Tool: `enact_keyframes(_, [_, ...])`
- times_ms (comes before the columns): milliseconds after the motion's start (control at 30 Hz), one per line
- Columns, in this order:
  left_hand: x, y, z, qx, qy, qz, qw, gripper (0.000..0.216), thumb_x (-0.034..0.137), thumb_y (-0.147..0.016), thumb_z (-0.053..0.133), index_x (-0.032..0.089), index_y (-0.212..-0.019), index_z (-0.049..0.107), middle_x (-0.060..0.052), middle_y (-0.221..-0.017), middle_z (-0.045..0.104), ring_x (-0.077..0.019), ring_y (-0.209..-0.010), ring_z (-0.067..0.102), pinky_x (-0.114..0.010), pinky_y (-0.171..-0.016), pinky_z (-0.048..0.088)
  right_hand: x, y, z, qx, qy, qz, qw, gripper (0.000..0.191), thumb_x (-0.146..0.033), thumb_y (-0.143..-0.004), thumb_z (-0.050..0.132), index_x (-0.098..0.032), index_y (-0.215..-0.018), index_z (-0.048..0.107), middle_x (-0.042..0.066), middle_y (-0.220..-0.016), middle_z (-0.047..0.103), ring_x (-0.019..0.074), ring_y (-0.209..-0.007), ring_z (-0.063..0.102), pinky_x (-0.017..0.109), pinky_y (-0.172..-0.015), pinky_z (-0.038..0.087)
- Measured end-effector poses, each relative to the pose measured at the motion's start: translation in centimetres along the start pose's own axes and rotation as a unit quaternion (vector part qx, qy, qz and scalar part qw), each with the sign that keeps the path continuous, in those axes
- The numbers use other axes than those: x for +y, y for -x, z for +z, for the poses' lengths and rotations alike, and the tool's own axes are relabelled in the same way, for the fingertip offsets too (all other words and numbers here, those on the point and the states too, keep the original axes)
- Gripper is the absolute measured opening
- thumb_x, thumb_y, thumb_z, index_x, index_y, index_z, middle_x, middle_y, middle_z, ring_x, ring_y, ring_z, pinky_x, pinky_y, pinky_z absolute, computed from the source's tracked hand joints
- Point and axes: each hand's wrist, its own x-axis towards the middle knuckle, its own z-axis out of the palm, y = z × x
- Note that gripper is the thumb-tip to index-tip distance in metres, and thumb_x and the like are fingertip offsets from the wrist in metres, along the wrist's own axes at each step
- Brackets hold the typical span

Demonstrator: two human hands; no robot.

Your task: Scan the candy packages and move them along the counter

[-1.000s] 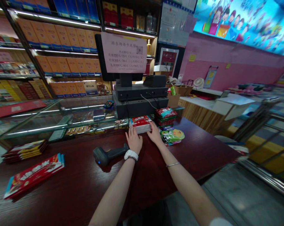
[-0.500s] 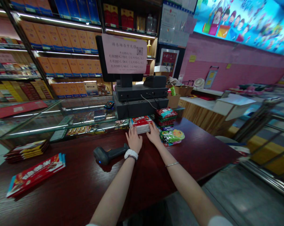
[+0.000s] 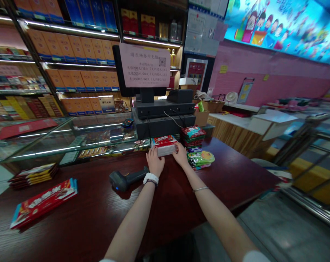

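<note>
A stack of red-and-white flat packets point(image 3: 164, 144) lies on the dark red counter point(image 3: 99, 211) in front of the cash register base point(image 3: 165, 122). My left hand point(image 3: 154, 162) rests against the stack's near left corner with fingers stretched flat. My right hand point(image 3: 180, 153) presses against its near right side, fingers also extended. Neither hand lifts the stack. A black barcode scanner point(image 3: 126, 178) lies just left of my left wrist.
Stacked red-green packets point(image 3: 192, 135) and green-yellow packets point(image 3: 200, 158) sit right of my hands. Red packets point(image 3: 43, 202) and a dark yellow-edged stack point(image 3: 34, 174) lie at the left. A glass display case point(image 3: 63, 140) runs behind; a monitor with a paper sign point(image 3: 144, 65) stands above.
Both hands and the stack stay where they were. Only the view has shifted slightly.
</note>
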Motion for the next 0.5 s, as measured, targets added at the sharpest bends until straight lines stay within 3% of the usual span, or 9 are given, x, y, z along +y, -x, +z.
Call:
enact_keyframes(267, [-0.09,0.21,0.08,0.016,0.003,0.010,1.000,0.054,0.017,-0.082,0.055,0.015,-0.136,0.054,-0.011,-0.144,0.058,-0.0271,-0.141,0.044,-0.050,-0.124,0.026,0.61,-0.14,0.00,0.029,-0.030,-0.016,0.999,0.046,-0.012,-0.072,0.052,-0.019,-0.117,0.061,0.012,-0.132,0.063,0.0252,-0.125,0.057,0.049,-0.111,0.038])
enact_keyframes(500, [0.32,0.61,0.24,0.010,-0.034,0.025,0.999,0.058,0.015,-0.081,0.053,0.013,-0.139,0.051,-0.013,-0.153,0.047,-0.0284,-0.142,0.043,-0.052,-0.123,0.027,0.09,0.40,0.27,0.027,0.021,-0.011,0.999,0.055,-0.012,-0.075,0.051,-0.019,-0.129,0.058,0.013,-0.142,0.054,0.0267,-0.130,0.052,0.048,-0.112,0.037])
